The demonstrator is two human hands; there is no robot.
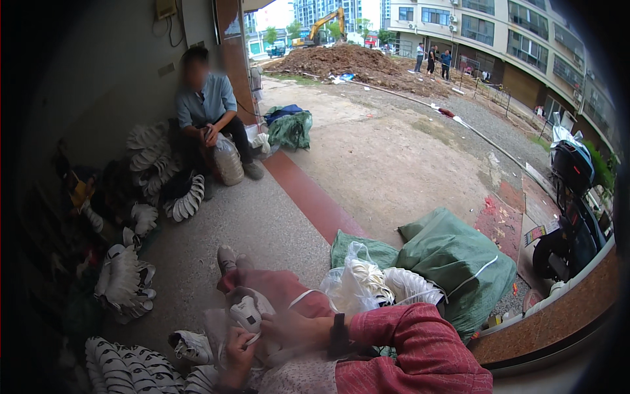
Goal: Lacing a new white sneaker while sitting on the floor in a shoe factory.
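White shoe upper [245,310] | left hand [237,351] beneath | right hand [289,328] curled atop

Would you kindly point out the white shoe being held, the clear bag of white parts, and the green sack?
white shoe [245,310], head view, on its side panel.
clear bag [354,284], head view, on its bulging middle.
green sack [459,259], head view, on its top face.

Shoe upper [246,310] between both hands — sack [459,259] right, stacked uppers [125,279] left.

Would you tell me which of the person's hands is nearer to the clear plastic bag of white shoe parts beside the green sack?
Right. The right hand sits just below-left of the clear plastic bag, while the left hand is lower and further left, both gripping the white shoe upper.
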